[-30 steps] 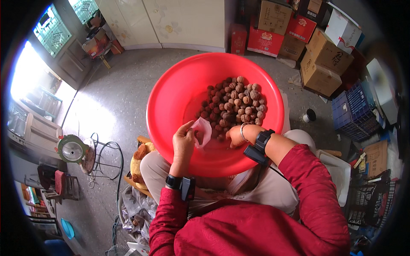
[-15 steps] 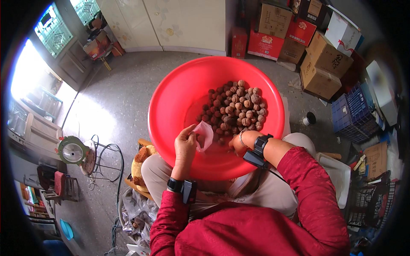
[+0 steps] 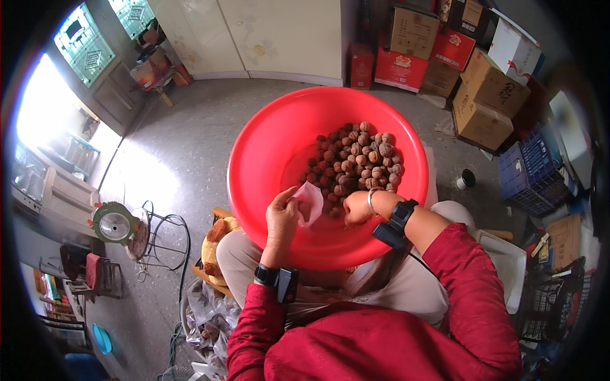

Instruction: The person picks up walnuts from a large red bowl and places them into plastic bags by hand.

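Note:
A large red plastic basin (image 3: pixel 264 149) rests over my lap, with a heap of brown walnuts (image 3: pixel 365 155) toward its right side. My left hand (image 3: pixel 281 217) is closed on the rim of a small translucent pinkish plastic bag (image 3: pixel 310 195), whose mouth hangs open over the basin. Something brownish shows through the bag's side. Just right of the bag, my right hand (image 3: pixel 360 208) reaches down to the near edge of the heap. Its fingers are bent and curled together; what they hold, if anything, is hidden.
Cardboard boxes (image 3: pixel 486 95) and blue crates (image 3: pixel 530 168) stand on the right. A metal stand (image 3: pixel 159 238) with a cable is on the left floor. Beside my left leg lies a container of plastic bags (image 3: pixel 206 311); a white tray (image 3: pixel 502 267) sits by my right leg.
My right hand has moved slightly up and inward, closer to the walnuts. My left hand still grips the bag. The whole view has shifted a little.

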{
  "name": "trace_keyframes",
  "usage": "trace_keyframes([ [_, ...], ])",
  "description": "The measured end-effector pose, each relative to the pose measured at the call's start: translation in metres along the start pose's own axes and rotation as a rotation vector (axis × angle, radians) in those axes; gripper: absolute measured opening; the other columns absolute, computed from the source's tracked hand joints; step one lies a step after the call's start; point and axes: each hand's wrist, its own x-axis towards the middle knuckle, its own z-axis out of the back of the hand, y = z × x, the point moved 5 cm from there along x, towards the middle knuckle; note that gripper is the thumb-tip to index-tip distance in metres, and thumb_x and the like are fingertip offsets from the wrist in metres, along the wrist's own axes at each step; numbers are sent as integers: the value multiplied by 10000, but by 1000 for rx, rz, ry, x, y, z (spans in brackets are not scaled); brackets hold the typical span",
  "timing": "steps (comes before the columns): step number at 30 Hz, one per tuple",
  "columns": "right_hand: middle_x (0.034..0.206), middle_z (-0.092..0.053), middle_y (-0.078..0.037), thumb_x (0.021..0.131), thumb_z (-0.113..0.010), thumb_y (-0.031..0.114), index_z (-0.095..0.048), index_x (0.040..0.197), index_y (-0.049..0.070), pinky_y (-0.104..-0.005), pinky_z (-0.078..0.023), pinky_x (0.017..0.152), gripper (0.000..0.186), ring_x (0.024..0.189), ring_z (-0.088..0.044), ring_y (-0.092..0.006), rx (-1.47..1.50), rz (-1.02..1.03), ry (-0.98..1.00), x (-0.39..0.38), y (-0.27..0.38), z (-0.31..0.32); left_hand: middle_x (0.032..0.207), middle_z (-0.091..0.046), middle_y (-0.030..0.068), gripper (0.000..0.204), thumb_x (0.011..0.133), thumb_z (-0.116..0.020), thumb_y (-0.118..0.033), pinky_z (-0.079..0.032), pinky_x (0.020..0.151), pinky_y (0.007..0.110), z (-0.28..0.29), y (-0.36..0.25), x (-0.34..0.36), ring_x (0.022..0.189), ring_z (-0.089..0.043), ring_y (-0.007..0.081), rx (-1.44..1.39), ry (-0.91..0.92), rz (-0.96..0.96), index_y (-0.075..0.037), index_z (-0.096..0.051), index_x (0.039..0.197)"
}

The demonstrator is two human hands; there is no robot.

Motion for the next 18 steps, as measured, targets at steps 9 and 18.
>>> trace_keyframes([
  [9,734,-648,-35,849,-675,284,-642,916,41,-263,-463,519,253,596,-580,-108,543,108,-396,-44,19,49,855,-680,86,254,949,-518,-28,-493,575,219,-1,-3,-2,668,-611,99,-16,7,21,50,-622,1167],
  [18,768,-637,-40,900,-677,215,-618,1011,-25,-259,-475,563,271,647,-569,-88,1137,512,-387,-40,47,46,929,-684,103,264,940,-511,-10,-511,655,225,-2,-2,-2,764,-630,117,-15,2,22,56,-622,1170],
])
